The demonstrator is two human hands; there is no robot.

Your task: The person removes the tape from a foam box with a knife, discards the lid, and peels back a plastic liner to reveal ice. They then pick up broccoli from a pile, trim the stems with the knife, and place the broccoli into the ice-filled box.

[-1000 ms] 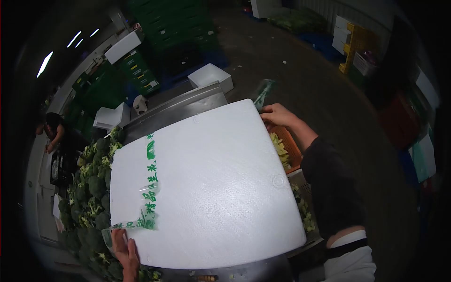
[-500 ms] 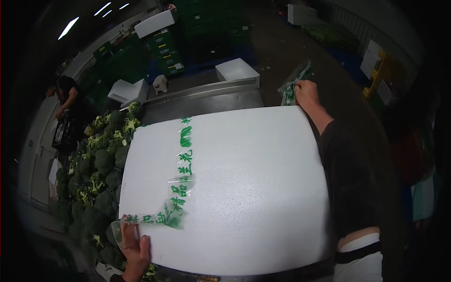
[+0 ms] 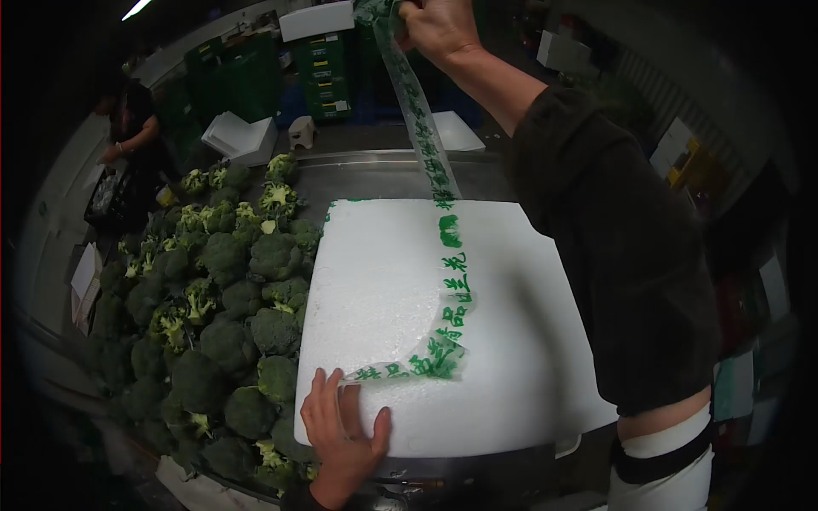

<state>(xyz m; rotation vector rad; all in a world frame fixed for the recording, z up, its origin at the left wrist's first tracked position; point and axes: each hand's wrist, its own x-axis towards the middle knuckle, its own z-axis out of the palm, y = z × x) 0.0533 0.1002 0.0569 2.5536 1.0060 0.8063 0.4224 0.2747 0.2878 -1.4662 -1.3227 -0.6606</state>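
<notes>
A white foam box [image 3: 366,281] stands in front of me, with clear packing tape [image 3: 449,281] printed in green characters stuck across its top. Near its left front edge, my left hand [image 3: 341,434] lies with fingers stretched out and thumb apart, beside the bent end of the tape. My right hand [image 3: 439,32] is raised high beyond the box, fingers closed on the tape. From there a strip of tape runs down to the far edge of the box; a crumpled green part bunches by the fingers.
Many broccoli heads [image 3: 226,341] are piled left of the box. Behind it is a metal work surface [image 3: 341,177]. Foam boxes [image 3: 243,136], a small stool [image 3: 302,132] and stacked green crates [image 3: 324,77] stand further back. At the far left a person [image 3: 132,128] stands by a dark crate.
My right hand has risen from the far right corner, drawing the tape up and left in a long strip. The box now appears further right in view. My left hand stays at its left front.
</notes>
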